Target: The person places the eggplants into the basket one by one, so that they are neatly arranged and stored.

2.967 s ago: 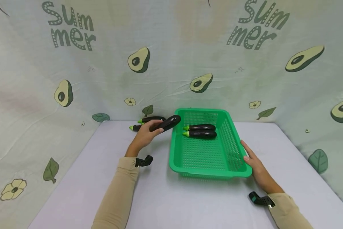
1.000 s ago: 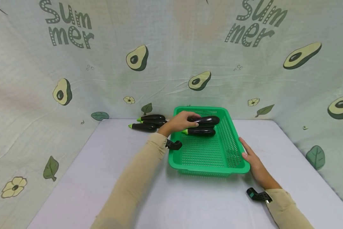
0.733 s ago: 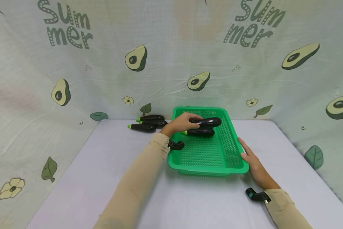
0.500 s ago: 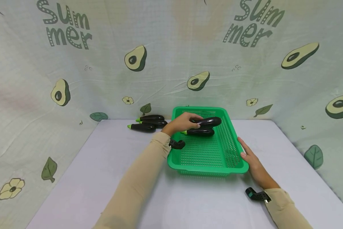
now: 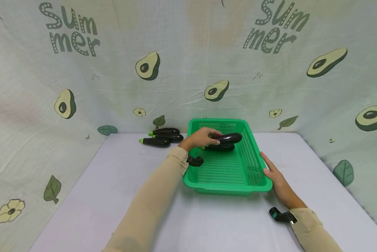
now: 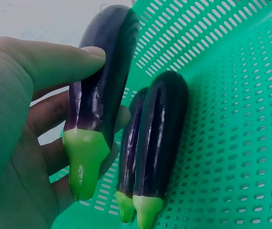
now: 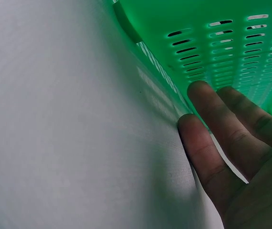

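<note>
My left hand (image 5: 202, 138) grips a dark purple eggplant (image 5: 230, 138) over the back half of a green plastic basket (image 5: 226, 188). In the left wrist view the thumb lies across this held eggplant (image 6: 106, 71), fingers behind it, its green stem end toward the palm. Two more eggplants (image 6: 162, 138) lie side by side on the basket floor below it; in the head view the held one partly hides them. My right hand (image 5: 279, 181) holds the basket's right side, thumb over the rim. In the right wrist view its fingers (image 7: 205, 148) stretch along the slotted outer wall.
Three eggplants (image 5: 155, 141) lie on the white table (image 5: 113, 189) left of the basket, near the back edge. A cloth backdrop (image 5: 176, 45) printed with avocados and leaves rises right behind the table. Front and right of the basket is bare tabletop.
Since 3.0 s ago the left hand has carried its eggplant rightward from beside the basket to inside it, then slightly lower over the two there. The right hand stays at the basket.
</note>
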### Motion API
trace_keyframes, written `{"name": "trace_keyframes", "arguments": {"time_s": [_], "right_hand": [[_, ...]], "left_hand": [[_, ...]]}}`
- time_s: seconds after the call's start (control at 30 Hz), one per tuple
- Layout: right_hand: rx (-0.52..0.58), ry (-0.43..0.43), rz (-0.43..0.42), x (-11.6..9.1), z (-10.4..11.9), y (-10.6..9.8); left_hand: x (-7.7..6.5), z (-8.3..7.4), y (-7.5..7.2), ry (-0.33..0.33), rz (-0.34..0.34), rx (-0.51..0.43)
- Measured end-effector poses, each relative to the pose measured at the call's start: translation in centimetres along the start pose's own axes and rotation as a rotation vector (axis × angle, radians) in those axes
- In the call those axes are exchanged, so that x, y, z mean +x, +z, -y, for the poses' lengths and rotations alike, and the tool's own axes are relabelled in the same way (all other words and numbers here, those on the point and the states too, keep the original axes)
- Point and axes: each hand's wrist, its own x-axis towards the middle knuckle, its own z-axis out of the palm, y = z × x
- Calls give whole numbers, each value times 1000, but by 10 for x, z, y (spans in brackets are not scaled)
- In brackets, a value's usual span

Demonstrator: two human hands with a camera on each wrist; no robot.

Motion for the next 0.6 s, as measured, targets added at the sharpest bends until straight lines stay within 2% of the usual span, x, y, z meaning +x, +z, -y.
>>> {"name": "trace_keyframes", "arguments": {"time_s": [0.33, 0.6], "right_hand": [[-5, 10, -2, -1, 0, 0], [0, 5, 1, 0, -1, 1]], "left_hand": [[5, -7, 2, -43, 57, 56], [8, -3, 4, -57, 88, 137]]}}
